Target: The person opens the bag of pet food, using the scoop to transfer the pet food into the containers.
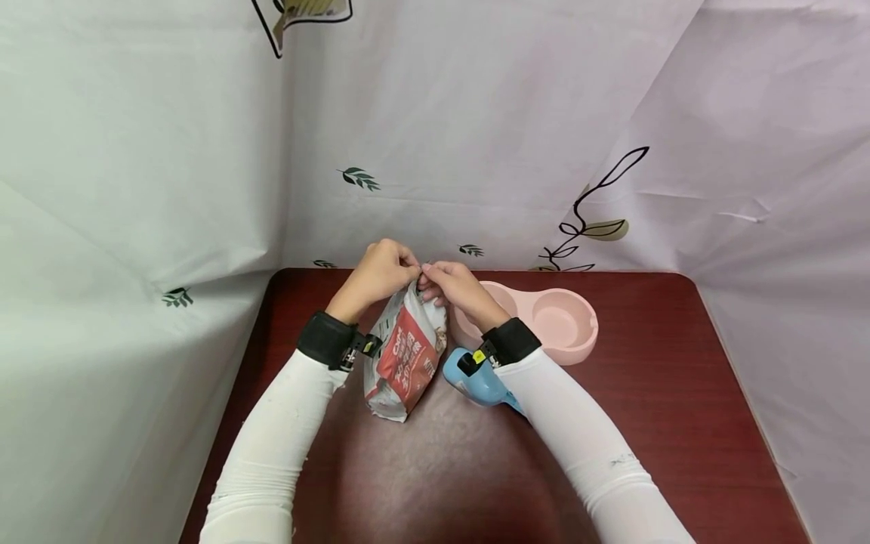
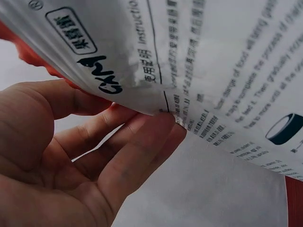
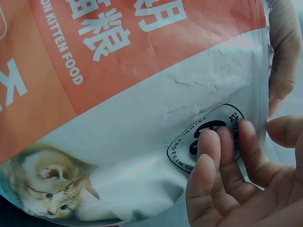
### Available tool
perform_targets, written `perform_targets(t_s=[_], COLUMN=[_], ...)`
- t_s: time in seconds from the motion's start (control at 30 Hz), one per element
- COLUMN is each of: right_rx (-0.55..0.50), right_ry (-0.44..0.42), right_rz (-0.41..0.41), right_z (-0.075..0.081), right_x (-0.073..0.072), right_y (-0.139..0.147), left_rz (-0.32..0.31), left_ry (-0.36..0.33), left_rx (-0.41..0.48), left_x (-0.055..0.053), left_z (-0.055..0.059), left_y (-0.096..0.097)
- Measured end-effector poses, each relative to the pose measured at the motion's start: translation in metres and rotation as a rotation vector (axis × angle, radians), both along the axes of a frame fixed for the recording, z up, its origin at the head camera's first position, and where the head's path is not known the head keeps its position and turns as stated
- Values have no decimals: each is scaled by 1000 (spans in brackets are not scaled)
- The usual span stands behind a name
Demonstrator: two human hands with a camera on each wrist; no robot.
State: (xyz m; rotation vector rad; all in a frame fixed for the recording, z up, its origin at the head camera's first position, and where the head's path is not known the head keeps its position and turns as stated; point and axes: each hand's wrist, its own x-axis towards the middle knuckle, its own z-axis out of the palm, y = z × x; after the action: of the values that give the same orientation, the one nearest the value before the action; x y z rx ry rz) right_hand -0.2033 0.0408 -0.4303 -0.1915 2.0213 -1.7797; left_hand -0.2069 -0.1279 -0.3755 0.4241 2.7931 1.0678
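An orange, white and grey kitten food bag [image 1: 409, 349] stands tilted on the table, its top edge uppermost between both hands. At that edge my left hand [image 1: 384, 270] pinches the bag between thumb and fingers; the left wrist view shows the fingertips on the printed back. Beside it, my right hand [image 1: 464, 289] holds the same edge with thumb and forefinger. In the right wrist view the other right fingers [image 3: 208, 142] lie against the bag's front, over a black oval label. The inside of the bag is hidden.
A pink double bowl [image 1: 576, 353] stands to the right of the bag, partly behind my right wrist. In front of it lies a blue scoop [image 1: 484, 387], its handle running under the right forearm. Pale patterned cloth [image 1: 435, 113] hangs behind the dark red table [image 1: 652, 423].
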Motion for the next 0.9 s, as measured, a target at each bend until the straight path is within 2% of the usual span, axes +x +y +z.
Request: perform_targets(t_s=[0.13, 0.3, 0.47, 0.9], right_rx=[-22, -48, -69, -85], right_ry=[-45, -87, -62, -54], right_rz=[-11, -23, -31, -89], right_z=[3, 6, 1, -5], right_x=[-2, -4, -5, -4], right_y=[-1, -4, -7, -10], left_rz=[-1, 36, 56, 26], left_ry=[15, 18, 10, 51], left_rx=[-8, -8, -17, -36], left_x=[0, 0, -1, 1], left_z=[1, 0, -2, -1], left_y=[2, 3, 0, 4])
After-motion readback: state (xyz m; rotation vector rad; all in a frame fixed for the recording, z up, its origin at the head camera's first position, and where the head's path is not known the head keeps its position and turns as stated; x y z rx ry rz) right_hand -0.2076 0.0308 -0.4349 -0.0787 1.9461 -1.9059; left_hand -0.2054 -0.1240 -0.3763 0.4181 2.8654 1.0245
